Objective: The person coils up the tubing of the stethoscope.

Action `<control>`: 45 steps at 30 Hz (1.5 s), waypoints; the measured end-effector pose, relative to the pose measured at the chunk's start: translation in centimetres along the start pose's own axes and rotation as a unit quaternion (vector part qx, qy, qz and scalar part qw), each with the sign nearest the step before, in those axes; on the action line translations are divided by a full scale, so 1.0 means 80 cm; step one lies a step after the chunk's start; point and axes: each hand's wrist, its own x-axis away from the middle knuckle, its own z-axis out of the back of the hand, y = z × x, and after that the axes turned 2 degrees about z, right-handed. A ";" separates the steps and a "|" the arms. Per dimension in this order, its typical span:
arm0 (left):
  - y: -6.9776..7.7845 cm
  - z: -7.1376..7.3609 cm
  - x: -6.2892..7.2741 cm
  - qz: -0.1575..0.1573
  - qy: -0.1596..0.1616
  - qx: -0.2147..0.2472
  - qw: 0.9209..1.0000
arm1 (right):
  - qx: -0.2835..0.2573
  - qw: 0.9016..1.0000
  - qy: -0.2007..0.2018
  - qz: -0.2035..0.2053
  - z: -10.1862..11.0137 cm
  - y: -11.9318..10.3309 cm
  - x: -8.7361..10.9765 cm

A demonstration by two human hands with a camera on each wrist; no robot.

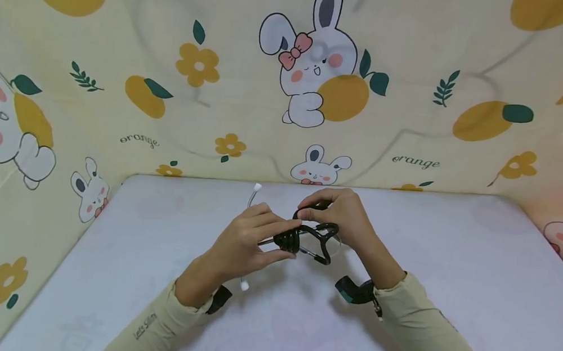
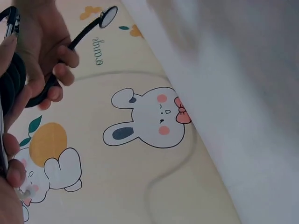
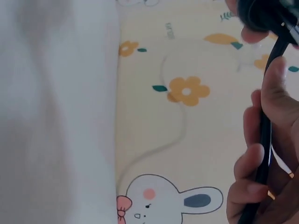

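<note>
A stethoscope with black tubing (image 1: 317, 234) is held up between both hands over the table. My left hand (image 1: 242, 237) grips the bundle where tubing is wound in several turns around the metal ear tubes. White eartips (image 1: 244, 285) stick out beyond the left hand, one up and one down. Fingers of my right hand (image 1: 346, 215) curl round the loose end of the tube (image 3: 266, 135), to the right of the coil. Past those fingers, the round chestpiece (image 2: 108, 17) shows at the tube's end in the left wrist view.
A white-covered table (image 1: 437, 252) lies beneath the hands. Behind it rises a cream cloth (image 1: 247, 110) printed with rabbits and oranges. Black wrist cameras (image 1: 350, 290) hang beneath both forearms.
</note>
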 end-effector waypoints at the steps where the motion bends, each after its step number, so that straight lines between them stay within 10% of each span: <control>1: 0.000 0.000 0.000 0.003 0.000 -0.006 1.000 | -0.007 1.000 0.001 -0.006 -0.001 0.000 0.000; 11: 0.002 -0.004 0.003 0.029 0.008 -0.027 0.999 | -0.068 0.996 -0.007 -0.049 -0.005 0.003 -0.001; 19: 0.000 0.000 0.001 0.054 0.065 -0.008 0.996 | 0.047 0.999 0.010 0.014 -0.007 0.006 -0.004; 29: -0.005 0.012 -0.006 0.117 0.166 0.001 0.979 | 0.050 0.998 0.025 0.040 -0.017 0.007 -0.005; 45: -0.012 0.024 -0.003 0.171 0.190 -0.023 0.967 | 0.060 0.996 0.000 0.066 -0.023 0.005 0.000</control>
